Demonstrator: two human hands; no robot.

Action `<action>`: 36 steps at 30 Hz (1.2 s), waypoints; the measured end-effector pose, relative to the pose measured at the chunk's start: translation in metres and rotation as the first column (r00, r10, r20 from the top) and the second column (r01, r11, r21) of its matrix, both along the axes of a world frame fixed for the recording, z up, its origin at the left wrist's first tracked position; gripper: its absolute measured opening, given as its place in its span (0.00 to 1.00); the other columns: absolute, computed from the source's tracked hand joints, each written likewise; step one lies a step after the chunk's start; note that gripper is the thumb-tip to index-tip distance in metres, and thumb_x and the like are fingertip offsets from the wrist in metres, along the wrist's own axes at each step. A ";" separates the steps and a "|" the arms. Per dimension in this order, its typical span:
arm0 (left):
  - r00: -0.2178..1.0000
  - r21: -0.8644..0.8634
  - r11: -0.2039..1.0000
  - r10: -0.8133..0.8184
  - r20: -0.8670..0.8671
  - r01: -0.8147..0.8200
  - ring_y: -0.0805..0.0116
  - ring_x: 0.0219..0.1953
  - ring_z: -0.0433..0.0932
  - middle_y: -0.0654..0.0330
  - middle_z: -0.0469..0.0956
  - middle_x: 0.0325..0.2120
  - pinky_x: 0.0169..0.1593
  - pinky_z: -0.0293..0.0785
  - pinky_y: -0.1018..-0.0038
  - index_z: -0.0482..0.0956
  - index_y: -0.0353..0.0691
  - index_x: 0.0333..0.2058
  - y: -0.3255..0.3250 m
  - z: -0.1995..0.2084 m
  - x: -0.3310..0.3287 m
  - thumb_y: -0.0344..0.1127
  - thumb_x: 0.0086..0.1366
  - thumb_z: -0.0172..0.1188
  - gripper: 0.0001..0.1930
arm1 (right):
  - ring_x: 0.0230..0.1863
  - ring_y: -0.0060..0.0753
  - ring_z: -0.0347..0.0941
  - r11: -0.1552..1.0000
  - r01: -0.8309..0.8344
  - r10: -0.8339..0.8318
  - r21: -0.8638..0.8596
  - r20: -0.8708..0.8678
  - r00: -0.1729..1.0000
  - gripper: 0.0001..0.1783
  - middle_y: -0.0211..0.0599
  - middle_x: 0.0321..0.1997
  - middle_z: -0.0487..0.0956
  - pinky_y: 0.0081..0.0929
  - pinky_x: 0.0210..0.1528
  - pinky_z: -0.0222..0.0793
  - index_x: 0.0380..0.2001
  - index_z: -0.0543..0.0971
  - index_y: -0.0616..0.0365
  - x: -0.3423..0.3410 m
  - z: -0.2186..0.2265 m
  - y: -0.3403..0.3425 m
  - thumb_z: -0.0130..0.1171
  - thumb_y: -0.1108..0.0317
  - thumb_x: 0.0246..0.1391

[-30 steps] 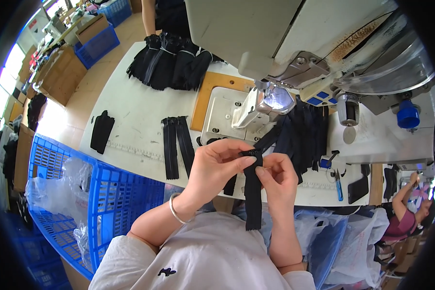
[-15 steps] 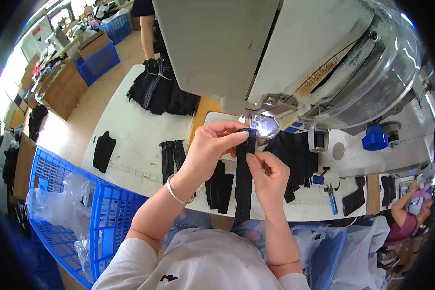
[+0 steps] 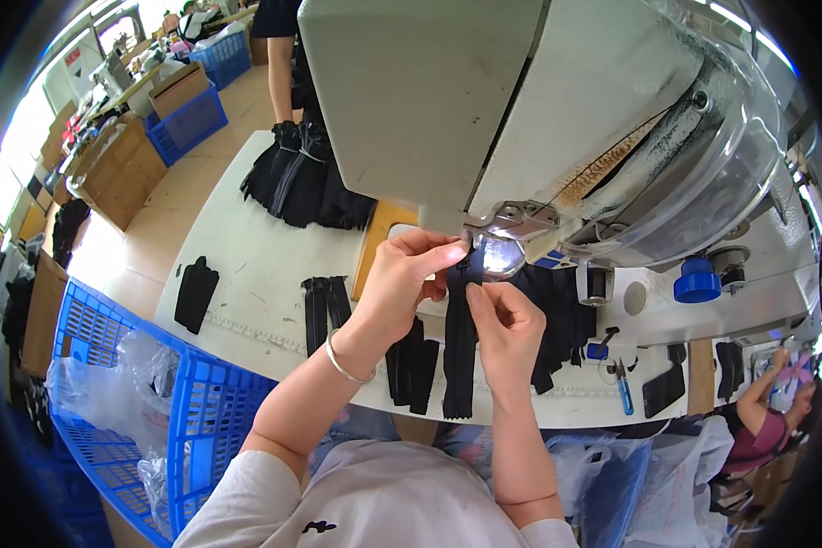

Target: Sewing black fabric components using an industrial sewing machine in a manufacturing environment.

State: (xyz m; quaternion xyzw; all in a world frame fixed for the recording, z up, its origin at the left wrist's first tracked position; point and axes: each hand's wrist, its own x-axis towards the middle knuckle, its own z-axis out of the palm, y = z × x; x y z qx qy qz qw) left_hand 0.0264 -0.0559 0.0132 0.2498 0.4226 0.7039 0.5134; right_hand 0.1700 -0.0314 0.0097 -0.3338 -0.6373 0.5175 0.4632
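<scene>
Between my two hands hangs a black zipper (image 3: 460,365), its lower end reaching down to the near edge of the white sewing table (image 3: 265,265). My left hand (image 3: 395,279) pinches the zipper's top end with thumb and fingertips, right by the sewing machine's lit needle area (image 3: 498,256). Just below, my right hand (image 3: 510,331) grips the same zipper's right edge between thumb and curled fingers. Its slider cannot be made out. Left of it lie more black zippers (image 3: 413,370) on the table. A pile of black zippers (image 3: 550,320) spreads out to the right, partly behind my right hand.
The machine head (image 3: 411,100) overhangs the work. Tied black zippers (image 3: 292,178) lie at the far left. Blue-handled snips (image 3: 625,388) and a dark flat object (image 3: 664,393) rest at the right. A blue crate (image 3: 215,429) stands at my left; other people are beyond.
Both hands keep their hold on the zipper and have barely moved. The view has shifted slightly, and the zipper's lower end now hangs a little straighter.
</scene>
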 end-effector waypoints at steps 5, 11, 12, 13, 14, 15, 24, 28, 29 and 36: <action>1.000 0.008 1.000 -0.006 0.027 0.005 0.80 0.20 0.69 0.67 0.75 0.23 0.23 0.65 0.84 0.80 0.36 0.35 -0.002 0.000 0.003 0.36 0.56 0.66 0.11 | 0.21 0.06 0.59 0.997 0.032 -0.034 0.069 0.030 0.999 0.07 0.19 0.19 0.72 0.12 0.22 0.53 0.29 0.79 0.65 -0.002 -0.002 -0.002 0.61 0.70 0.55; 0.925 0.123 0.966 0.256 -0.281 -0.229 0.82 0.21 0.69 0.67 0.74 0.22 0.24 0.67 0.83 0.76 0.32 0.31 -0.026 -0.008 0.027 0.33 0.59 0.64 0.09 | 0.20 0.10 0.61 0.998 0.030 -0.036 0.063 0.108 0.993 0.09 0.24 0.18 0.73 0.15 0.23 0.57 0.26 0.78 0.66 0.007 -0.007 -0.006 0.63 0.70 0.53; 0.903 0.134 0.968 0.248 -0.352 -0.214 0.83 0.24 0.69 0.68 0.74 0.24 0.25 0.66 0.84 0.76 0.33 0.33 -0.035 -0.018 0.030 0.31 0.59 0.64 0.08 | 0.21 0.12 0.62 0.999 -0.002 -0.004 0.033 0.163 0.987 0.09 0.26 0.18 0.73 0.16 0.24 0.59 0.26 0.77 0.66 0.011 -0.010 -0.011 0.63 0.70 0.52; 0.875 0.143 0.970 0.241 -0.420 -0.198 0.85 0.26 0.70 0.69 0.74 0.25 0.26 0.66 0.85 0.76 0.34 0.35 -0.040 -0.026 0.030 0.29 0.59 0.64 0.08 | 0.21 0.12 0.62 0.999 -0.001 -0.004 0.035 0.163 0.987 0.09 0.26 0.18 0.73 0.16 0.24 0.59 0.26 0.77 0.66 0.013 -0.014 -0.017 0.63 0.70 0.52; 0.877 0.138 0.970 0.240 -0.416 -0.200 0.85 0.26 0.70 0.69 0.74 0.25 0.26 0.66 0.85 0.76 0.34 0.35 -0.043 -0.024 0.030 0.29 0.59 0.64 0.08 | 0.21 0.13 0.64 0.999 -0.013 0.005 0.045 0.180 0.984 0.09 0.28 0.18 0.74 0.17 0.25 0.60 0.25 0.77 0.66 0.017 -0.018 -0.023 0.63 0.71 0.51; 0.892 0.080 0.981 0.193 -0.409 -0.176 0.85 0.25 0.70 0.69 0.74 0.24 0.26 0.66 0.85 0.76 0.34 0.34 -0.045 -0.020 0.029 0.29 0.59 0.65 0.08 | 0.22 0.14 0.65 0.998 -0.025 0.014 0.055 0.198 0.980 0.09 0.31 0.19 0.74 0.17 0.27 0.62 0.25 0.77 0.67 0.020 -0.020 -0.027 0.63 0.71 0.51; 0.992 -0.055 0.997 0.053 -0.119 -0.059 0.84 0.22 0.71 0.69 0.76 0.22 0.26 0.67 0.85 0.77 0.38 0.30 -0.044 -0.019 0.026 0.33 0.59 0.65 0.07 | 0.22 0.11 0.61 0.997 -0.029 0.037 -0.069 0.114 0.993 0.10 0.25 0.19 0.72 0.14 0.25 0.57 0.30 0.79 0.68 0.024 -0.017 -0.035 0.63 0.70 0.52; 0.997 -0.049 0.997 0.050 -0.064 -0.054 0.86 0.21 0.70 0.71 0.75 0.22 0.25 0.64 0.87 0.77 0.41 0.29 -0.043 -0.021 0.028 0.33 0.59 0.65 0.06 | 0.21 0.09 0.59 0.995 -0.040 0.050 -0.095 0.103 0.993 0.10 0.22 0.18 0.71 0.13 0.23 0.53 0.26 0.78 0.67 0.027 -0.023 -0.035 0.63 0.68 0.54; 0.996 -0.055 0.997 0.051 -0.074 -0.055 0.87 0.21 0.69 0.72 0.75 0.21 0.24 0.63 0.88 0.77 0.41 0.29 -0.043 -0.022 0.028 0.34 0.59 0.65 0.06 | 0.21 0.09 0.59 0.995 -0.043 0.052 -0.091 0.105 0.993 0.10 0.22 0.18 0.71 0.13 0.23 0.53 0.26 0.78 0.67 0.027 -0.023 -0.036 0.63 0.68 0.54; 0.995 -0.065 0.995 0.077 -0.069 -0.081 0.87 0.19 0.66 0.73 0.73 0.19 0.22 0.59 0.88 0.77 0.42 0.27 -0.034 -0.012 0.025 0.33 0.59 0.65 0.06 | 0.20 0.08 0.58 0.999 -0.017 0.020 -0.043 0.070 0.997 0.11 0.20 0.17 0.70 0.13 0.21 0.51 0.25 0.78 0.66 0.018 -0.016 -0.031 0.63 0.67 0.54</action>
